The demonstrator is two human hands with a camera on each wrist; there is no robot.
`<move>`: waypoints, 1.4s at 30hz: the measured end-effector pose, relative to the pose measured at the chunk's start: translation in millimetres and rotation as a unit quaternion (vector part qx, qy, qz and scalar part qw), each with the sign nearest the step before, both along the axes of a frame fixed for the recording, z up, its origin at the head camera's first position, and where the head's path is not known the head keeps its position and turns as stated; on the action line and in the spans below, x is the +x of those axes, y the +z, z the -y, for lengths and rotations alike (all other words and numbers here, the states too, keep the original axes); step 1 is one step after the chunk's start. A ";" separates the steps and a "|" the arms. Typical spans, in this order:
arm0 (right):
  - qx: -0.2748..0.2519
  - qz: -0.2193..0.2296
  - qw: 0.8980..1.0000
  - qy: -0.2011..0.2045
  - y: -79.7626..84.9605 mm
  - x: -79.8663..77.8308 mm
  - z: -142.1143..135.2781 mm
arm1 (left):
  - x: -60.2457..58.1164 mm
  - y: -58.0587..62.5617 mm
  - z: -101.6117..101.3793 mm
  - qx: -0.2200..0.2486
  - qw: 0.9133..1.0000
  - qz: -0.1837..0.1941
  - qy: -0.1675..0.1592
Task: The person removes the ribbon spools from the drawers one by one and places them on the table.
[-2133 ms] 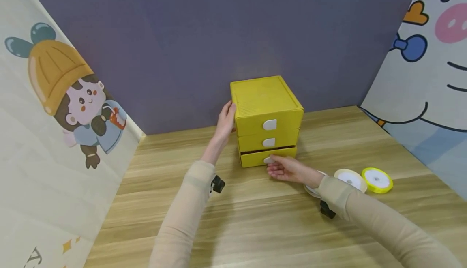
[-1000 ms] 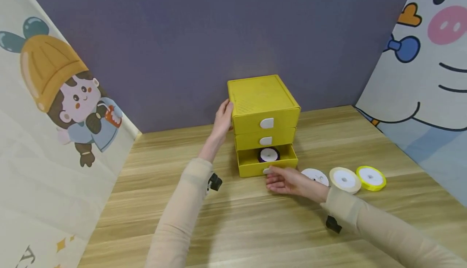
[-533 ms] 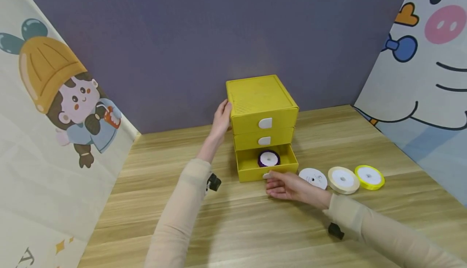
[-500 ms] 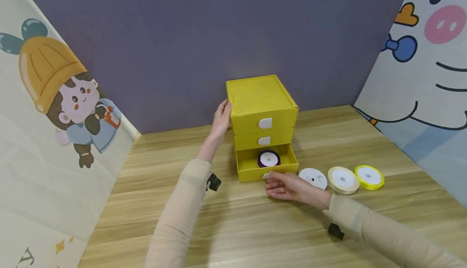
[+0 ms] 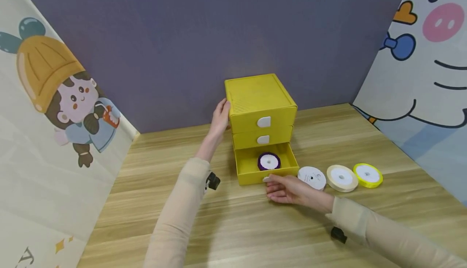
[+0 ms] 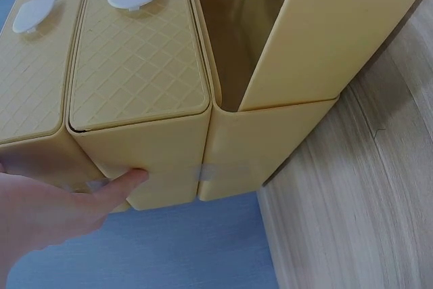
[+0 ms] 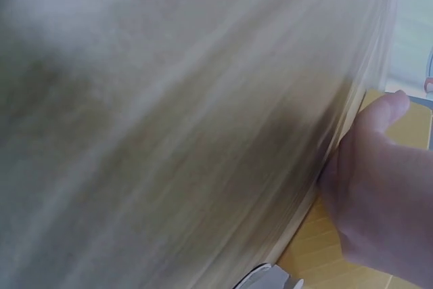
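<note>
A yellow three-drawer storage box [image 5: 260,93] stands against the back wall. Its bottom drawer [image 5: 248,177] is pulled out, and a spool of purple ribbon [image 5: 269,161] lies inside. My right hand [image 5: 290,189] pinches that drawer's white handle [image 5: 266,179]; in the right wrist view the hand [image 7: 379,187] is partly cut off and the handle is hidden. My left hand [image 5: 220,118] rests against the box's left side, and in the left wrist view one finger [image 6: 125,184] lies straight along the side wall. The upper two drawers are closed.
Right of the box, spools lie in a row on the wooden table [image 5: 164,170]: a white one [image 5: 311,177], a cream one [image 5: 342,177] and a bright yellow one [image 5: 367,174]. A grey-purple wall [image 5: 182,49] stands behind, with cartoon-printed panels at both sides.
My right hand has drawn the bottom drawer out toward me, from slightly ajar to wide open, bringing the purple ribbon spool into view. The left hand has stayed on the box's side.
</note>
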State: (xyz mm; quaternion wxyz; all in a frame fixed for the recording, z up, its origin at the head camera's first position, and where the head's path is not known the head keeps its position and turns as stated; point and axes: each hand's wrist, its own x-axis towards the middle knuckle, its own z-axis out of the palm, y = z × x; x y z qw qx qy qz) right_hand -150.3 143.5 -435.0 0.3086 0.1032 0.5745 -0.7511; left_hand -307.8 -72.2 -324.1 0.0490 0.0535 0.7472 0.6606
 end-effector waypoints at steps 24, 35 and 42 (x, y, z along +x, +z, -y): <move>0.016 0.001 1.000 0.021 3.8 21.4 1.0 | 1.2 0.4 -1.9 0.004 1.000 -0.003 0.000; 0.004 -0.006 0.999 0.038 4.5 24.9 -2.5 | -0.5 0.7 1.6 0.002 1.000 -0.006 -0.001; 0.000 -0.006 0.986 0.166 17.5 25.8 -17.1 | -0.3 0.8 0.3 0.000 1.000 -0.002 -0.007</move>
